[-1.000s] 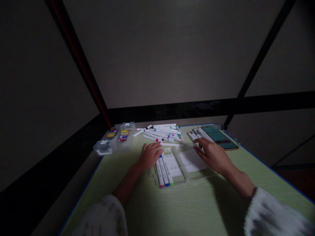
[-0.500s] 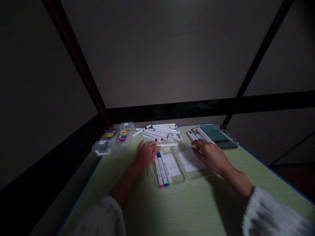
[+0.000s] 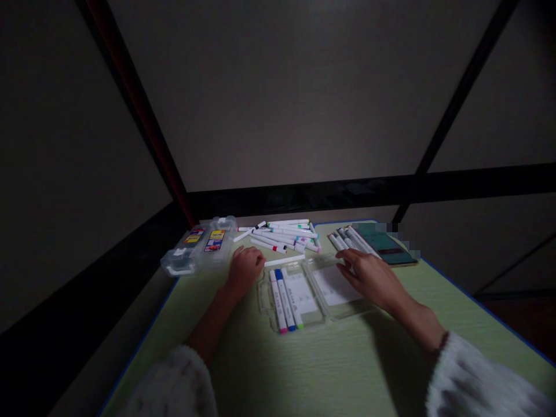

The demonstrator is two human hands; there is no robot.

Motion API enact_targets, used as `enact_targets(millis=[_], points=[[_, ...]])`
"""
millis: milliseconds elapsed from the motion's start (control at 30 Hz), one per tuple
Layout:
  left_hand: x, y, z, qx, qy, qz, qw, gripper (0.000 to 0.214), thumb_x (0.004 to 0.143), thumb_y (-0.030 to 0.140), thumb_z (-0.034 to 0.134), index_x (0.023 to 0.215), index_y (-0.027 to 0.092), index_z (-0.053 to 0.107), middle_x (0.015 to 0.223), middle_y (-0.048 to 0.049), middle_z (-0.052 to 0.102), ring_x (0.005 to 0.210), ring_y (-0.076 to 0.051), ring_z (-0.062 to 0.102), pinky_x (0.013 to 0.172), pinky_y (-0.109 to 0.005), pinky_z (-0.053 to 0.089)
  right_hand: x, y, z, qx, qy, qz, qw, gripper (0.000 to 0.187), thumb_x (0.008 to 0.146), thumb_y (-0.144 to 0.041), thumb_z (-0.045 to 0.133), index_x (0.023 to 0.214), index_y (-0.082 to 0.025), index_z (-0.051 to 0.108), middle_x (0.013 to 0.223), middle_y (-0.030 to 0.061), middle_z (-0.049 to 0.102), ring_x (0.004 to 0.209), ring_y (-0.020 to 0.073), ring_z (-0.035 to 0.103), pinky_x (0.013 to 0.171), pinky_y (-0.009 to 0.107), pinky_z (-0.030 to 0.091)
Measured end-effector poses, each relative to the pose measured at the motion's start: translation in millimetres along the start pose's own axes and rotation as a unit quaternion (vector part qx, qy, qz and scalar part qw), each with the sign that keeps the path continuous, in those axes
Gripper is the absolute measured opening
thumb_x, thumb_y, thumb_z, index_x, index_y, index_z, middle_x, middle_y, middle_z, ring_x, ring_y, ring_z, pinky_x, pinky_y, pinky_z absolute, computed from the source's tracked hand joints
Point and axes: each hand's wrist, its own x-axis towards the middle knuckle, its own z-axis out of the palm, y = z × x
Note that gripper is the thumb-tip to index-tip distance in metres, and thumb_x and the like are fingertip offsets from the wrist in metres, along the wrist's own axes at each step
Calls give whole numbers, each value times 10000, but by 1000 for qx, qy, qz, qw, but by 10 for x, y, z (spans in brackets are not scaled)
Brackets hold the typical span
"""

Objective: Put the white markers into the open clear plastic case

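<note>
My left hand (image 3: pixel 245 267) is closed on one end of a white marker (image 3: pixel 284 261), which points right above the back edge of an opened clear plastic case (image 3: pixel 321 295). In the case's left half lie a pink-tipped marker (image 3: pixel 278 301), a blue-capped marker (image 3: pixel 285 300) and a green-tipped marker (image 3: pixel 293 301), side by side. White paper shows in both halves. My right hand (image 3: pixel 369 275) hovers over or rests on the case's right half, thumb and fingers apart, with nothing visible between them; its contact with the lid cannot be made out.
Behind the case lies a loose pile of white markers (image 3: pixel 282 233) with coloured ends. Clear cases with yellow labels (image 3: pixel 215 240) stand at the back left. At the back right, several markers (image 3: pixel 358 240) lie beside a tablet-like device (image 3: pixel 391 249). A wall borders the table's (image 3: pixel 330 370) far side.
My left hand has drawn back to the left, bringing the white marker with it and uncovering the tops of the markers in the case. The right hand has barely moved.
</note>
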Motion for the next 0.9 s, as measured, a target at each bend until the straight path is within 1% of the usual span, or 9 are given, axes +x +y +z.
enact_targets(millis=[100, 167, 267, 500, 600, 733, 900], points=[[12, -2, 10, -45, -3, -30, 999, 134, 718, 202, 513, 754, 149, 631, 800, -43, 647, 766, -161, 579, 799, -311, 416, -1, -13, -7, -2, -9, 4, 1000, 219, 823, -257, 399, 969, -183, 544, 811, 46, 621, 635, 164, 570, 572, 258, 362], [13, -10, 28, -72, -19, -49, 996, 148, 705, 207, 537, 784, 139, 641, 803, -46, 641, 730, -149, 582, 726, -276, 435, -1, -17, -6, -3, -12, 7, 1000, 221, 822, -261, 400, 972, -189, 545, 814, 44, 622, 638, 164, 572, 566, 257, 359], [7, -35, 70, -90, -35, -69, 993, 163, 693, 198, 559, 807, 130, 654, 786, -45, 633, 700, -135, 579, 693, -252, 433, -2, -19, -2, 2, -16, 8, 1000, 225, 823, -260, 396, 974, -190, 547, 833, 48, 624, 630, 158, 572, 563, 256, 358], [-12, -75, 148, -91, -53, -62, 993, 140, 690, 173, 560, 774, 149, 670, 753, -32, 611, 730, -135, 556, 695, -246, 417, -1, -30, 2, 14, -22, 5, 1000, 217, 821, -254, 392, 959, -191, 547, 836, 51, 624, 654, 163, 578, 571, 255, 369], [-14, -78, 164, -95, -49, -62, 992, 133, 694, 169, 556, 767, 156, 666, 750, -27, 605, 729, -133, 548, 700, -252, 415, 2, -28, 8, 13, -27, -5, 1000, 207, 818, -239, 395, 949, -189, 547, 839, 52, 620, 674, 160, 582, 590, 253, 375], [-22, -64, 162, -100, -40, -60, 992, 122, 699, 147, 542, 747, 147, 654, 775, -34, 602, 750, -134, 546, 727, -258, 415, 1, -26, 20, 14, -34, -16, 999, 199, 813, -226, 400, 939, -184, 548, 837, 54, 620, 692, 161, 588, 610, 256, 380], [-33, -33, 127, -99, -45, -42, 993, 125, 713, 141, 518, 741, 152, 639, 801, -31, 591, 790, -138, 543, 763, -263, 408, -2, -31, 25, 14, -32, -17, 999, 200, 814, -228, 395, 940, -184, 545, 843, 55, 621, 680, 163, 586, 603, 263, 380]])
